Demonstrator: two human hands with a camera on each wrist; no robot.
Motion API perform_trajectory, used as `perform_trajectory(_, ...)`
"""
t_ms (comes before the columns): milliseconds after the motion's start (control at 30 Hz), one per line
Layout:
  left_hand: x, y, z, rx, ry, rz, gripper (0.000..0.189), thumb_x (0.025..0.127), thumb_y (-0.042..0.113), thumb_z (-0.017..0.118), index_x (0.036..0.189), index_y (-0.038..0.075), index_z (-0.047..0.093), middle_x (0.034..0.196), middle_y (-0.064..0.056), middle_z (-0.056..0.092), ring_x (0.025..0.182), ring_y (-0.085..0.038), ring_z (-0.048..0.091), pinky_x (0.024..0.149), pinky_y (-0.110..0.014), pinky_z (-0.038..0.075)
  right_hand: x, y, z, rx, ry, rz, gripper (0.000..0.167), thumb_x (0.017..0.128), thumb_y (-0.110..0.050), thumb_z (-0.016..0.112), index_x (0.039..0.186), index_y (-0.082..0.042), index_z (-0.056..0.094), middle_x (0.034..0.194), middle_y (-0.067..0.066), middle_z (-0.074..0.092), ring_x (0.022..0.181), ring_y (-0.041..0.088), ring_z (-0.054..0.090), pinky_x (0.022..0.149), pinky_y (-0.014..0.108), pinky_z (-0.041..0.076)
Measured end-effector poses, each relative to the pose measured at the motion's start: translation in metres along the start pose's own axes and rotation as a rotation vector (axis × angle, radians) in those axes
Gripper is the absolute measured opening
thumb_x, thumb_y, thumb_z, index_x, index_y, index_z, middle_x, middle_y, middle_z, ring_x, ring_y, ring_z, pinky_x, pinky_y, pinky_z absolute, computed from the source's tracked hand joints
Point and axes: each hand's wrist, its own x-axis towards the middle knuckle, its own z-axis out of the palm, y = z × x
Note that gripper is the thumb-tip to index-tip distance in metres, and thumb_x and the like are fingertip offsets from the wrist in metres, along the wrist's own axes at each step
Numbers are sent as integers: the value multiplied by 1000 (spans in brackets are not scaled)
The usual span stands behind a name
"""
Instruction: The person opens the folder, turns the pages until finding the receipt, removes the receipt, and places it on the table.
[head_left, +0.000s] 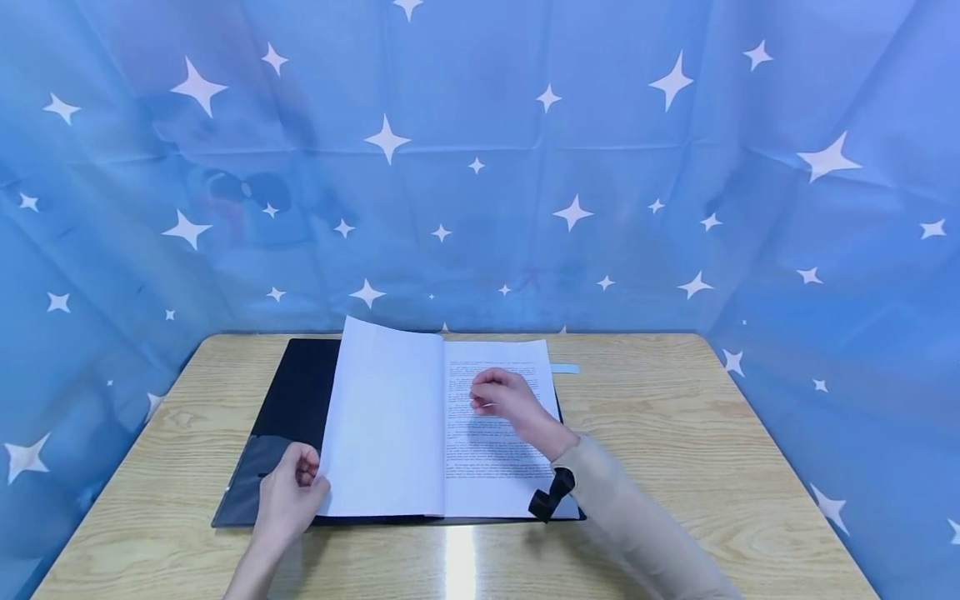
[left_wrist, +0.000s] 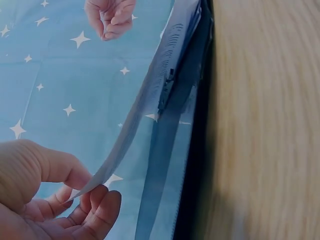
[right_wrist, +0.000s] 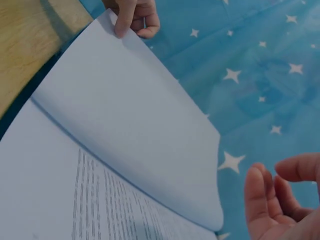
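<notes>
A dark folder (head_left: 296, 387) lies spread on the table with a stack of paper on its right side. At the near outer corner of a blank white sheet (head_left: 386, 425), my left hand (head_left: 288, 496) pinches the paper between thumb and fingers. The sheet is turned over to the left and slopes up off the folder, as the left wrist view shows. My right hand (head_left: 513, 408) hovers over the printed page (head_left: 498, 492), fingers loosely bent. Nothing is between those fingers (right_wrist: 257, 195) in the right wrist view.
The wooden table (head_left: 660, 425) carries the folder near its middle. A pale blue tab (head_left: 565, 368) sticks out past the page's right edge. Behind and at both sides hangs a blue curtain (head_left: 480, 192) with white stars. A black strap (head_left: 552, 495) hangs at the right wrist.
</notes>
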Motion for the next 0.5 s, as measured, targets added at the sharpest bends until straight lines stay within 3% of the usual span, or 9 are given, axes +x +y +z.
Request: perform_trajectory(500, 0, -13, 8, 49, 115, 217, 29, 60, -20, 58, 74, 5, 60, 65, 1, 49, 57, -9, 45, 50, -22, 39, 13, 14, -34, -23, 118, 27, 17, 91, -7, 56, 102, 6, 54, 85, 10, 59, 72, 17, 60, 68, 25, 51)
